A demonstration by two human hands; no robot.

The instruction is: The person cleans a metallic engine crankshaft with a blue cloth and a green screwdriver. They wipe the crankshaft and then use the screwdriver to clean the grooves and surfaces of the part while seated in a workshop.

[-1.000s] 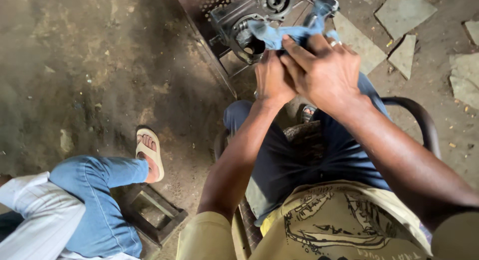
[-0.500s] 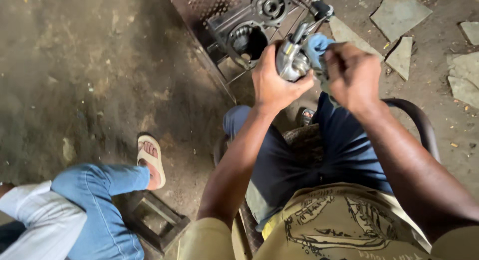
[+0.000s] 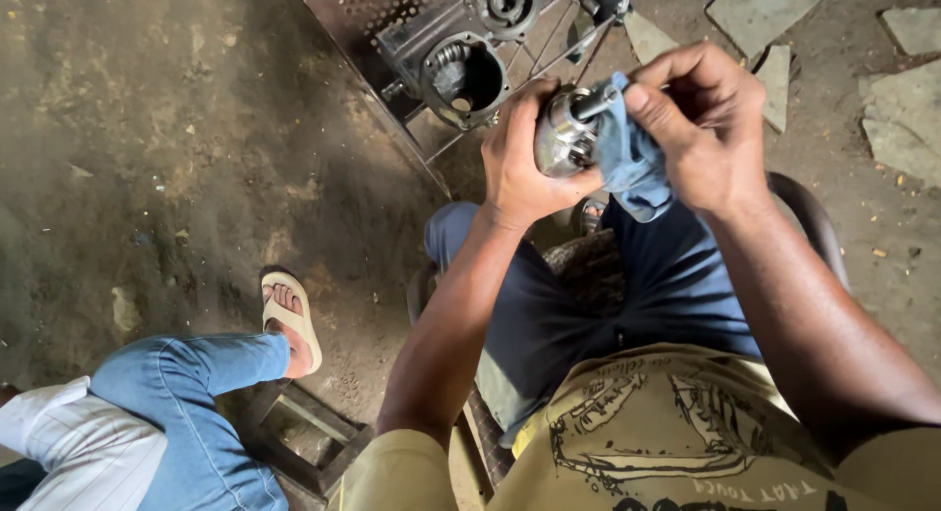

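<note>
Above the lap, left hand (image 3: 520,168) fingers grip one metal part (image 3: 564,134); right hand (image 3: 706,129) fingers pinch one blue cloth (image 3: 627,163).

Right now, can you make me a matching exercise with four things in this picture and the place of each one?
Things:
1. metal part
2. blue cloth
3. sandal
4. engine casing

Places:
A. on a nearby person's foot
B. on the ground ahead of the knees
C. in the left hand
D. in the right hand

Pairs: 1-C, 2-D, 3-A, 4-B
</note>
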